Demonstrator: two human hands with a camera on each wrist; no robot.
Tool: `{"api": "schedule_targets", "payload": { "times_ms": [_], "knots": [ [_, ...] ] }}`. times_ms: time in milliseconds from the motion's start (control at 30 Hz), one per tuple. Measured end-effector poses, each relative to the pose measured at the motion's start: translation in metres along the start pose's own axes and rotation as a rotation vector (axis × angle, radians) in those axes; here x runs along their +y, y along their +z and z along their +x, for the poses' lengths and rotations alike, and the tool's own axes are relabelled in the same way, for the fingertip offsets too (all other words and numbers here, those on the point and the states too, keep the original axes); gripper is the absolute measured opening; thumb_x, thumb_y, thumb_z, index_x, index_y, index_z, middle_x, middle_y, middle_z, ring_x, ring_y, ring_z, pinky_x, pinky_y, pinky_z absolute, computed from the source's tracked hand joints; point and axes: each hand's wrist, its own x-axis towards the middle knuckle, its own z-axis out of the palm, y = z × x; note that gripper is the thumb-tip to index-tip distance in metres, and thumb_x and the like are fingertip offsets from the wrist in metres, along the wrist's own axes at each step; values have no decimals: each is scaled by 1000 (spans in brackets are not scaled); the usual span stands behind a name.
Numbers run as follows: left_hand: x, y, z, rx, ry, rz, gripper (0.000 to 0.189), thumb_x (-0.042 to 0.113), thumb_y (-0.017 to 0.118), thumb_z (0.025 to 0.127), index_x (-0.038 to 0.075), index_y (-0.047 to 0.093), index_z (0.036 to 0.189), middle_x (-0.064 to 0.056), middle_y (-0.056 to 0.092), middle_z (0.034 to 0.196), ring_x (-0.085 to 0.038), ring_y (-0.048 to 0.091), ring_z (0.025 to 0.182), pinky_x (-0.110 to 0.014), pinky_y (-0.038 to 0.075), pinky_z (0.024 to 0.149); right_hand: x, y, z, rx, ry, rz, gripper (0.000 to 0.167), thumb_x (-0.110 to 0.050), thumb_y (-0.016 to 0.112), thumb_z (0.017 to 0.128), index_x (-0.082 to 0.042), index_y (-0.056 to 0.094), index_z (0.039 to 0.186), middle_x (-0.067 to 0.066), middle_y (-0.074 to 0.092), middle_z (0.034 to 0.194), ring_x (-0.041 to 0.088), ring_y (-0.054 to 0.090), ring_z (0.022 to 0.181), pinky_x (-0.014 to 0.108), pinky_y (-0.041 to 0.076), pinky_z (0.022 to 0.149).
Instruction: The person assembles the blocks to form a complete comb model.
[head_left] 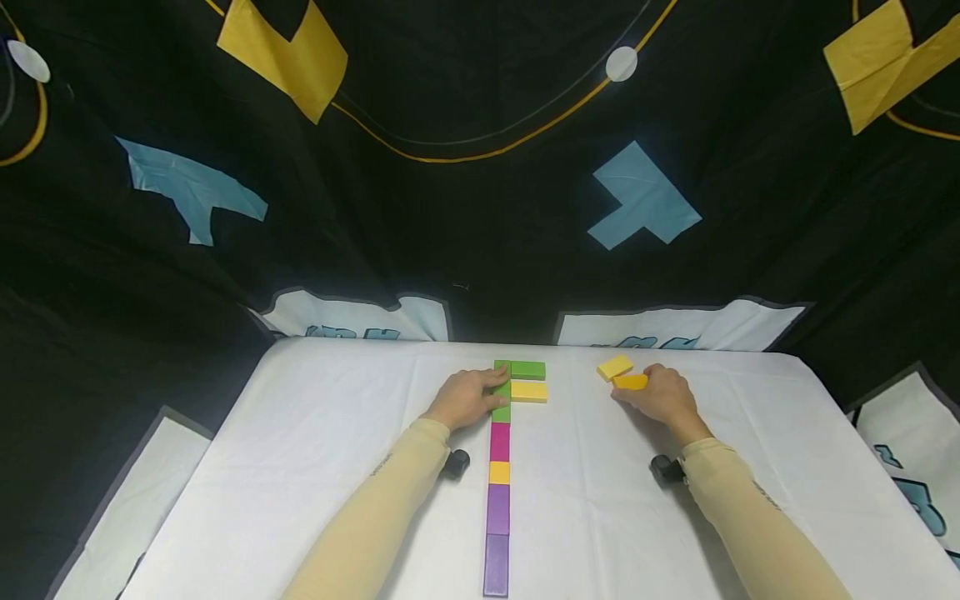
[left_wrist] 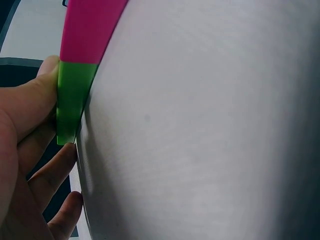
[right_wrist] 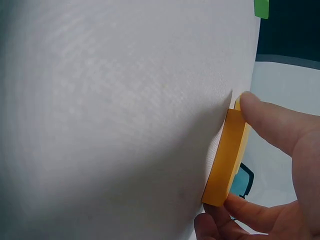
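Note:
My left hand (head_left: 467,398) rests at the top of a column of blocks, its thumb and fingertips touching the green part (head_left: 501,413). In the left wrist view, the thumb lies along one side of the green block (left_wrist: 75,100), and the other fingers are loosely spread past its end. At the right, my right hand (head_left: 663,395) pinches a yellow block (right_wrist: 222,155) between thumb and fingers, low over the table. Another yellow block (head_left: 615,367) lies just beyond it, close to the held one. A green block (head_left: 528,370) and a yellow block (head_left: 528,392) extend rightward from the column's top.
Down the column towards me run a magenta block (head_left: 499,442), a small yellow block (head_left: 498,472) and two purple blocks (head_left: 497,509). White cloth covers the table (head_left: 337,500). Behind it hangs a black patterned curtain (head_left: 450,225). Each wrist wears a small black camera (head_left: 456,463).

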Motion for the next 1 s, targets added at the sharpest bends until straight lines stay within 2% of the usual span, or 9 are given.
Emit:
{"api": "schedule_targets", "payload": {
  "times_ms": [433,767,1000],
  "knots": [
    [-1,0,0,0,9,-1,54,33,73,93,17,59,142,5,53,147,-24,47,139,-42,37,116,1,-1,-1,33,-14,5,76,-44,74,83,16,54,126,29,60,111,36,56,93,45,51,79],
    [-2,1,1,4,11,-11,53,33,73,93,18,59,142,6,53,148,-25,47,139,-43,36,116,-5,-5,-9,64,7,35,77,-49,71,85,14,54,128,29,59,115,37,55,95,46,52,80],
    [-1,0,0,6,13,-7,53,32,73,93,17,59,142,5,53,148,-28,47,139,-45,37,116,-12,-7,-17,96,-36,38,77,-49,71,85,14,55,127,29,60,116,37,56,96,45,52,77]
  ]
}}
